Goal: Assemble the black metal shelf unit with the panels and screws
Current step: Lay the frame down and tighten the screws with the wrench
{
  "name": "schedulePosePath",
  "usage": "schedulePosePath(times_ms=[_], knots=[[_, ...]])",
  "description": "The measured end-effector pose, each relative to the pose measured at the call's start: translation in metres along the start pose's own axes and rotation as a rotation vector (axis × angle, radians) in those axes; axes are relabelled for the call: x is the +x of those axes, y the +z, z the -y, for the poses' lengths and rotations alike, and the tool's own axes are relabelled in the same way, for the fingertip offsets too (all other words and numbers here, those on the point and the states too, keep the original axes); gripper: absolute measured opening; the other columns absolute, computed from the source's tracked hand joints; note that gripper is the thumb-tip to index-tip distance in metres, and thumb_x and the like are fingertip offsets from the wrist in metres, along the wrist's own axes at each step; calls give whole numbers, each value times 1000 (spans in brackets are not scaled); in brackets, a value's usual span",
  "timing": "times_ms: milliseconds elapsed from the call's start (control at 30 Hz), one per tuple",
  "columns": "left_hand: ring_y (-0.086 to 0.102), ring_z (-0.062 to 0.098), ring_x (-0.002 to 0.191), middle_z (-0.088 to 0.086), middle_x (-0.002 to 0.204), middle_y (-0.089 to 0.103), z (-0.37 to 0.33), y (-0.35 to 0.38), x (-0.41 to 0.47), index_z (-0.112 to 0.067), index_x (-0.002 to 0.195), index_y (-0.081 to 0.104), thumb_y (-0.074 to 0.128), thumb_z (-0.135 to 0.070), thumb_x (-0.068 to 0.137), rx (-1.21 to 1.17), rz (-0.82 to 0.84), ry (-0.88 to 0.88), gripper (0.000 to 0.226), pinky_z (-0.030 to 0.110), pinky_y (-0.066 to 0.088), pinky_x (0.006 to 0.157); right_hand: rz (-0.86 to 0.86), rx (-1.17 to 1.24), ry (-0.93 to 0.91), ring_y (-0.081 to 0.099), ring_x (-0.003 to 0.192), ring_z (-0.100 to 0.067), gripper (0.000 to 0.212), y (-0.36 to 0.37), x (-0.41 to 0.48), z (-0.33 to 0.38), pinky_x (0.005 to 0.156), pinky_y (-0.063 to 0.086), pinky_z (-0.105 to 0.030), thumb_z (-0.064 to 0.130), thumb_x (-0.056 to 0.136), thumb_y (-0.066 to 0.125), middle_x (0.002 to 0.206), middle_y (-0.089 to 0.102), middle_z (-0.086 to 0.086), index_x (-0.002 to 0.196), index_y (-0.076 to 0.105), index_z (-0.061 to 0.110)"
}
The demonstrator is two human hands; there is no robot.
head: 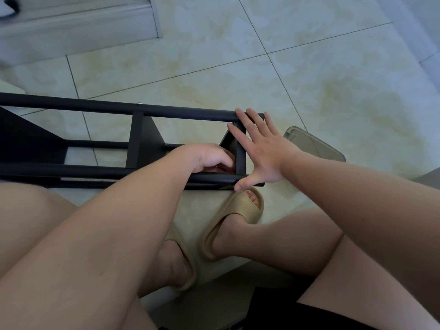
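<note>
The black metal shelf unit (100, 108) lies on its side on the tiled floor, its tube legs running left to right. Black panels (142, 141) stand between the tubes. My right hand (259, 148) is spread flat over the end panel (240, 153) at the unit's right end, fingers on the far tube and thumb on the near tube. My left hand (207, 158) reaches inside the frame just left of that end panel with fingers curled; what they hold is hidden. A small silver screw head (139, 104) shows on the far tube.
A translucent grey plastic container (314, 146) lies on the floor just right of the unit. My feet in beige slippers (238, 210) sit right under the near tube. A white skirting and door frame (95, 27) run along the top left.
</note>
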State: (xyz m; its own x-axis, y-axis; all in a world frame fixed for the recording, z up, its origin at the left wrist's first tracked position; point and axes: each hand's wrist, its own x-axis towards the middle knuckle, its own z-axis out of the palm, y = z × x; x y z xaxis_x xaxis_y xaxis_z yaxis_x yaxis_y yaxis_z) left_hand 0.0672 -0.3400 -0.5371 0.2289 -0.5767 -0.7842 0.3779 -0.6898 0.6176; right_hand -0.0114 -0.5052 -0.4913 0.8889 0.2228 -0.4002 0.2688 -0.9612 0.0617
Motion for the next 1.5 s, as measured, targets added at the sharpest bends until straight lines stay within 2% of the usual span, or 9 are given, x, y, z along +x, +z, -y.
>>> schedulePosePath(times_ms=[167,333,400,500,600,833,967,1300,1500], knots=[[64,26,82,14,92,73,-1,3,-2,3,105,69,65,-22,70,165,-28,11,43,37,52,84,-2,-1,-3,-22,152,-38,147,0,-1,0,121,-14,-53,106,52,27,164,-26,-17,161,-12,16],[57,20,69,1,75,68,2,-1,1,-23,78,77,63,-9,81,118,-27,29,19,27,44,65,1,-1,0,-22,152,-38,147,-1,-1,1,121,-13,-54,106,53,29,164,-27,-17,161,-12,16],[61,24,76,5,79,70,2,-1,1,-23,76,77,64,-10,80,86,-24,23,19,33,50,74,3,-1,0,-22,152,-38,147,-1,0,1,121,-13,-54,106,52,29,164,-26,-17,161,-12,15],[69,36,102,14,102,76,-2,2,-1,-8,101,75,66,-22,71,139,-11,-5,34,46,50,103,4,0,-1,-21,152,-38,148,-1,-1,1,120,-13,-54,106,51,28,164,-26,-17,161,-11,15],[69,35,96,23,110,71,-3,4,-1,3,111,68,63,-23,66,175,-7,-6,53,52,48,104,3,2,1,-21,152,-38,147,0,-1,1,120,-14,-54,106,52,29,164,-26,-17,161,-10,15],[61,17,68,2,73,69,1,-2,3,-20,76,73,61,-6,81,82,-21,37,19,22,49,62,-1,7,-4,-22,152,-38,147,1,1,0,120,-16,-53,106,52,28,164,-27,-17,161,-12,16],[67,26,86,14,98,75,2,-1,3,-7,102,74,64,-15,84,91,-14,30,22,38,53,87,-2,7,-3,-22,152,-38,147,2,1,0,120,-16,-53,106,52,28,164,-26,-17,161,-11,16],[57,15,61,-2,67,65,2,-2,4,-20,76,68,61,-5,81,87,-5,23,17,20,44,54,8,0,3,-24,152,-38,147,1,0,0,120,-16,-53,106,52,27,163,-29,-16,160,-14,16],[69,33,94,18,109,73,1,2,2,0,112,70,62,-15,83,151,-27,-8,33,42,51,97,7,0,1,-23,152,-39,147,1,0,1,121,-14,-54,106,51,26,164,-28,-17,160,-14,16]])
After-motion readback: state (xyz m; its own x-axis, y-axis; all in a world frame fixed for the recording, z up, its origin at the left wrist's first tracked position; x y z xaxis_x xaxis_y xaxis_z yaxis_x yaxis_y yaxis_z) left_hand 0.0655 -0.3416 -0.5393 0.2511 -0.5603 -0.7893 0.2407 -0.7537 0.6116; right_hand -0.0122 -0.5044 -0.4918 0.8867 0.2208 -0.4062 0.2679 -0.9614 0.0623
